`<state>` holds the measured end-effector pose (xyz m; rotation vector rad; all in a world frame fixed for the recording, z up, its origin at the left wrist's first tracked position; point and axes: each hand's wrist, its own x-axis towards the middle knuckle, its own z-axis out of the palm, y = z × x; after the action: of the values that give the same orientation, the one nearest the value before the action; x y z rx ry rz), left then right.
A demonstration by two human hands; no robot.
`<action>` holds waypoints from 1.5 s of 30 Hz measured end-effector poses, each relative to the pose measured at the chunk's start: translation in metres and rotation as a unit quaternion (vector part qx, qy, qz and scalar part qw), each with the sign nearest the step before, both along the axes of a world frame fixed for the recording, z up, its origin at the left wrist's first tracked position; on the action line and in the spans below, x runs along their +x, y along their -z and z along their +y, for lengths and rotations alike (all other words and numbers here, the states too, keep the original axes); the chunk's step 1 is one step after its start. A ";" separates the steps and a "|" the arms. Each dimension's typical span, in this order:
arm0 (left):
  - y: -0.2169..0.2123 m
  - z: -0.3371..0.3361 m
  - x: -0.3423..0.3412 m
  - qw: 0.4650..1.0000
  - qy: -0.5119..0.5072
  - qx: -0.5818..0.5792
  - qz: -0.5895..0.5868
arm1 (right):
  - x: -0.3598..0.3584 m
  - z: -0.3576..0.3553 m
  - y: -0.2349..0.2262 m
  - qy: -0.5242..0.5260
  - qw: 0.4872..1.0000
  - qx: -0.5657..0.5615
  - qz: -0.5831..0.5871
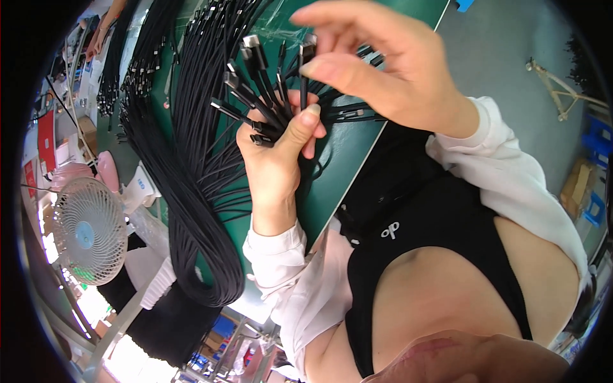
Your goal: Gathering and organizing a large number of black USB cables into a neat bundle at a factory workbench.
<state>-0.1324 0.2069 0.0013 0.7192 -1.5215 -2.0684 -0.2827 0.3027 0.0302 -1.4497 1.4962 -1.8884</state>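
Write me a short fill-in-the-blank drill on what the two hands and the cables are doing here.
1. The left hand grips a bunch of ____ cables with metal plug ends.
2. The right hand pinches one plug end ____ the left hand.
3. A long bundle of cables lies on the ____ table top.
4. A small white ____ stands left of the table.

Missing words: black; above; green; fan

Green work table (pixel 357 143) just below the grip, long loops of black cable (pixel 204 210) lying on it down-left of the grip, white desk fan (pixel 89 231) far to its lower left, blue crates (pixel 599 137) well off right.
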 end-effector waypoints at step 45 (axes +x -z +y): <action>0.010 0.002 0.015 0.997 -0.051 0.015 0.053 | 0.025 -0.033 0.034 -0.077 0.993 0.056 -0.072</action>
<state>-0.1172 0.2086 -0.0084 0.6740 -1.3701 -2.0243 -0.2581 0.2694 -0.0036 -1.3095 1.3593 -1.7487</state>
